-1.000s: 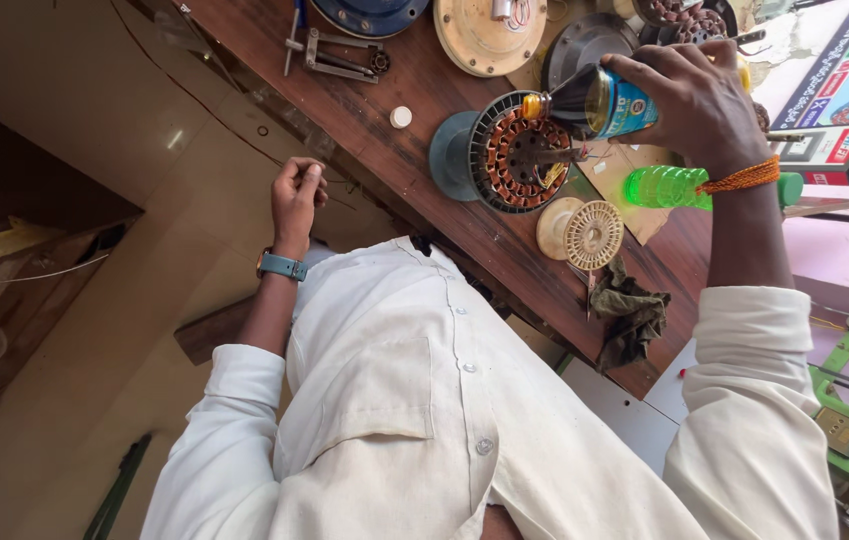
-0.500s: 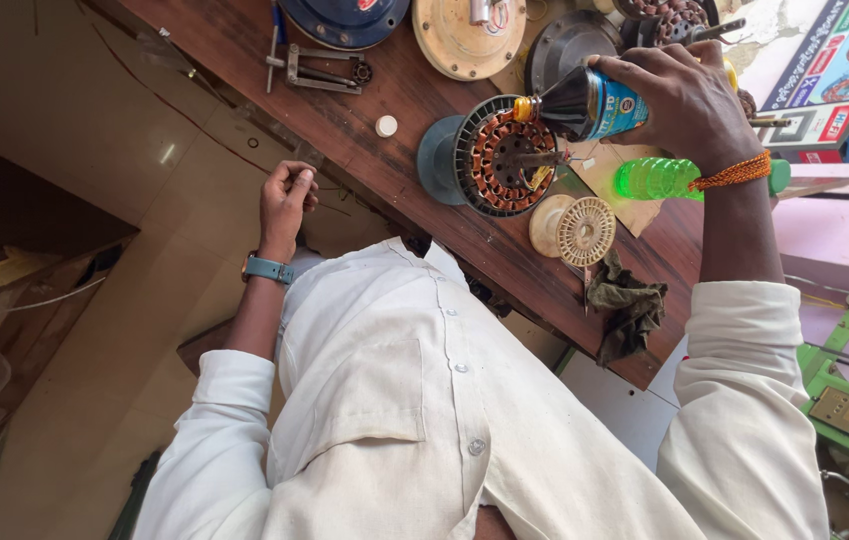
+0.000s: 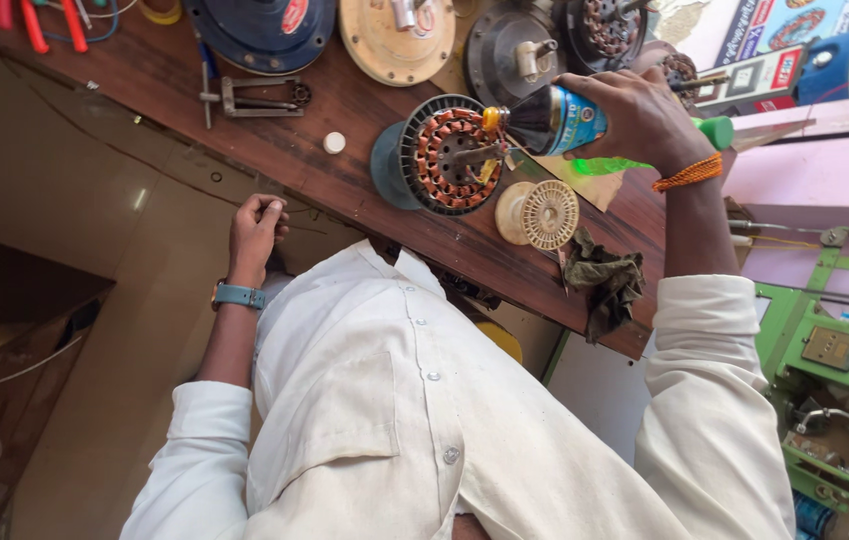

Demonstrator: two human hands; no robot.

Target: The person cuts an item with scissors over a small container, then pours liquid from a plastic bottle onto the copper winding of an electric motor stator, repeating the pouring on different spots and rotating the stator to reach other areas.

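Observation:
My right hand (image 3: 639, 118) grips a dark bottle (image 3: 554, 118) with a blue label and an orange nozzle. The bottle lies tilted, its nozzle against the top of a fan stator (image 3: 449, 155) with copper windings that sits on a brown wooden bench (image 3: 344, 170). An orange thread band circles that wrist. My left hand (image 3: 254, 228), with a teal watch on its wrist, is curled into a fist at the bench's near edge, and nothing shows in it.
Beside the stator lie a cream slotted disc (image 3: 541, 213), a green bottle (image 3: 644, 155), a dark rag (image 3: 604, 280) and a small white cap (image 3: 333, 143). Round motor covers (image 3: 399, 40), a metal puller (image 3: 254, 97) and red-handled tools (image 3: 54, 25) line the far side. A green machine (image 3: 834, 350) stands at right.
The view has drifted, so everything sits a little further left. The bottle stays tilted at the stator and my left fist stays at the bench edge.

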